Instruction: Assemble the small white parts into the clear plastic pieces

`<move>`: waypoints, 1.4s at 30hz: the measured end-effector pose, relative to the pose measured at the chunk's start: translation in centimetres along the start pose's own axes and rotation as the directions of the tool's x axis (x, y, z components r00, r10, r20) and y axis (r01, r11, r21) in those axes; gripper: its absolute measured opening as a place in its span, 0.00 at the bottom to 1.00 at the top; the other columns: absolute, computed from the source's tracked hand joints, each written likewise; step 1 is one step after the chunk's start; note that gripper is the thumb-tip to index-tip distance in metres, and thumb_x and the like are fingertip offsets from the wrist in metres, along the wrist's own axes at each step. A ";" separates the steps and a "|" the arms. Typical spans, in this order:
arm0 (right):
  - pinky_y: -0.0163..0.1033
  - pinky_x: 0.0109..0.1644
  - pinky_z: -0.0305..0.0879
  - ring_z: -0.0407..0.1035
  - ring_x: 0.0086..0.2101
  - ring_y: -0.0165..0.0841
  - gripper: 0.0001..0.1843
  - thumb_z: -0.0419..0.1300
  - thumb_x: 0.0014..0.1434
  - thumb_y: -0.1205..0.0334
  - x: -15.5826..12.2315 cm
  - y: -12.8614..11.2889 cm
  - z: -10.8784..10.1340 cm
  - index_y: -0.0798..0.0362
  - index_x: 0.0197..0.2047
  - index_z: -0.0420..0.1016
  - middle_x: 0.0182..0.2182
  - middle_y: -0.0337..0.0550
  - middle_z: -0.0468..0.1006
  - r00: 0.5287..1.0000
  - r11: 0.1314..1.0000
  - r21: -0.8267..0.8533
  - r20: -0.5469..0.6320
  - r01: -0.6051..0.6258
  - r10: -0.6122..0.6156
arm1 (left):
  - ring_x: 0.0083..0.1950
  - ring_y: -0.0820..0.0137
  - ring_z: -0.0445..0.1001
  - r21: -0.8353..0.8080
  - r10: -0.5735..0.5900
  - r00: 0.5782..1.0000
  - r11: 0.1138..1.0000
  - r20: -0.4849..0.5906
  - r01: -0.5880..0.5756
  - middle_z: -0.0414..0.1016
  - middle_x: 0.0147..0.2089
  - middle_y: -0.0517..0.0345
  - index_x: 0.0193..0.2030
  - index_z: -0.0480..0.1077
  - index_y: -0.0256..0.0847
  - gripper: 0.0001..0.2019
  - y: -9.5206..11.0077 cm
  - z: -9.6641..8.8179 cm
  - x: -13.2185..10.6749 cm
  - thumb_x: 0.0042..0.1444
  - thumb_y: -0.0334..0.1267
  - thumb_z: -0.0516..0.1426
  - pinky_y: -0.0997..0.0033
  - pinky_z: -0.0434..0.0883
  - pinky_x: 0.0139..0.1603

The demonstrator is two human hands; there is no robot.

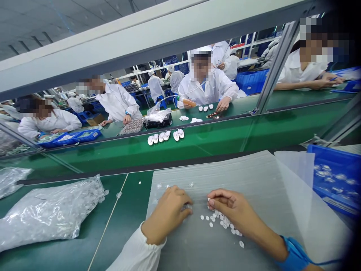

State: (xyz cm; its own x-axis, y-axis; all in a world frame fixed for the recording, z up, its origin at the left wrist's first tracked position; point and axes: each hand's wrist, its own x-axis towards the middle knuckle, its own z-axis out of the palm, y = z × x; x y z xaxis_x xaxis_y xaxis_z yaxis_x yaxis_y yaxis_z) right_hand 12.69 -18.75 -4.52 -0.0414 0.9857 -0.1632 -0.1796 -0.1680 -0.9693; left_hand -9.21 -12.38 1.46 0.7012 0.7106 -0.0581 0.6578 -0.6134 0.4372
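My left hand (pixel 168 212) rests on a translucent foam sheet (pixel 254 180), fingers curled round a small clear part at its fingertips. My right hand (pixel 235 209) lies just to its right, fingers bent and pinched together over a scatter of several small white round discs (pixel 222 222). The two hands are a few centimetres apart. A few tiny clear pieces (pixel 162 185) lie on the sheet beyond my left hand. A blue wrist strap (pixel 295 256) circles my right wrist.
A large clear bag of small parts (pixel 50 212) lies left on the green bench. A blue bin (pixel 335 177) with parts stands at right. Beyond is a green conveyor (pixel 214 139) carrying white oval parts (pixel 165 136). People in white coats work opposite.
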 end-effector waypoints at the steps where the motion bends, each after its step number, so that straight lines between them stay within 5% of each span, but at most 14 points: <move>1: 0.38 0.42 0.67 0.73 0.36 0.35 0.16 0.69 0.56 0.50 0.0 0.0 0.0 0.52 0.41 0.78 0.32 0.42 0.80 1.000 1.000 -0.001 0.001 0.006 -0.006 | 0.49 0.58 0.72 -0.050 -0.011 1.000 0.999 -0.030 0.009 0.80 0.42 0.57 0.45 0.77 0.45 0.08 0.0 0.0 0.1 0.58 0.35 0.63 0.57 0.65 0.52; 4: 0.38 0.42 0.67 0.73 0.36 0.34 0.16 0.68 0.57 0.50 0.0 -0.1 0.0 0.52 0.41 0.78 0.31 0.42 0.80 1.000 1.000 -0.006 0.006 0.014 -0.014 | 0.48 0.62 0.73 -0.217 -0.062 0.990 0.975 -0.125 0.034 0.78 0.45 0.56 0.53 0.73 0.46 0.12 0.1 -0.3 0.3 0.64 0.38 0.56 0.61 0.67 0.51; 9: 0.38 0.42 0.69 0.74 0.34 0.33 0.16 0.67 0.58 0.48 -0.3 -0.5 0.1 0.52 0.40 0.76 0.30 0.41 0.79 1.000 1.000 0.007 0.022 -0.004 0.004 | 0.40 0.64 0.74 -0.240 -0.150 0.957 0.967 -0.248 0.089 0.76 0.40 0.52 0.42 0.73 0.40 0.11 -0.3 0.1 0.8 0.66 0.36 0.49 0.63 0.68 0.41; 12: 0.39 0.41 0.70 0.74 0.33 0.33 0.16 0.67 0.57 0.49 -0.3 -0.7 0.2 0.52 0.41 0.75 0.30 0.40 0.79 1.000 1.000 0.024 0.013 -0.015 0.015 | 0.38 0.63 0.75 -0.347 -0.214 0.948 0.930 -0.237 0.124 0.78 0.38 0.53 0.44 0.73 0.40 0.13 -0.5 0.4 1.2 0.67 0.39 0.48 0.62 0.69 0.41; 14: 0.38 0.41 0.70 0.74 0.33 0.33 0.16 0.68 0.57 0.49 -0.4 -0.7 0.3 0.52 0.41 0.76 0.30 0.40 0.79 1.000 1.000 0.029 0.000 -0.009 0.009 | 0.40 0.63 0.76 -0.507 -0.275 0.941 0.850 -0.197 0.142 0.80 0.40 0.52 0.47 0.74 0.40 0.13 -0.4 0.5 1.4 0.66 0.42 0.51 0.62 0.71 0.43; 18: 0.38 0.42 0.70 0.74 0.34 0.34 0.16 0.68 0.57 0.49 -0.3 -0.9 0.4 0.53 0.39 0.77 0.31 0.41 0.79 1.000 0.999 0.032 0.005 0.023 -0.023 | 0.45 0.62 0.79 -0.817 -0.349 0.935 0.558 -0.070 0.147 0.81 0.47 0.48 0.48 0.76 0.38 0.15 0.2 0.6 1.5 0.60 0.44 0.59 0.62 0.74 0.49; 23: 0.39 0.41 0.70 0.75 0.34 0.35 0.15 0.68 0.56 0.49 -0.3 -0.8 0.5 0.52 0.39 0.79 0.30 0.42 0.80 0.999 0.998 0.040 0.000 0.052 -0.052 | 0.44 0.64 0.80 -0.919 -0.334 0.942 0.359 0.037 0.164 0.81 0.49 0.46 0.50 0.77 0.37 0.20 1.2 1.2 1.4 0.54 0.44 0.66 0.63 0.74 0.51; 36: 0.37 0.40 0.70 0.74 0.35 0.35 0.12 0.67 0.57 0.51 -0.7 -1.1 0.7 0.51 0.38 0.80 0.31 0.42 0.81 0.996 0.995 -0.040 0.004 0.092 -0.092 | 0.40 0.64 0.80 -0.930 -0.289 0.955 0.327 0.068 0.166 0.82 0.37 0.49 0.45 0.79 0.36 0.18 2.0 3.8 1.3 0.50 0.43 0.69 0.66 0.74 0.46; 42: 0.39 0.41 0.72 0.75 0.35 0.36 0.14 0.67 0.56 0.50 -0.6 -0.9 0.6 0.52 0.39 0.80 0.32 0.43 0.81 0.997 0.997 -0.014 0.000 0.074 -0.074 | 0.40 0.65 0.79 -0.939 -0.317 0.948 0.331 -0.013 0.098 0.81 0.39 0.49 0.47 0.76 0.36 0.19 2.5 5.2 1.3 0.51 0.44 0.68 0.66 0.75 0.44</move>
State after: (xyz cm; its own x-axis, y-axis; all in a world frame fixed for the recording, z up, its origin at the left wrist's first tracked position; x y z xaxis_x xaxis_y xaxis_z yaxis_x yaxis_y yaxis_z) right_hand 12.29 -19.15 -3.40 -0.0280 0.9955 -0.0909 -0.1683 -0.0944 -0.9812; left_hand -5.18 -14.81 -2.18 0.4529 0.8727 -0.1824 0.0280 0.1906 0.9813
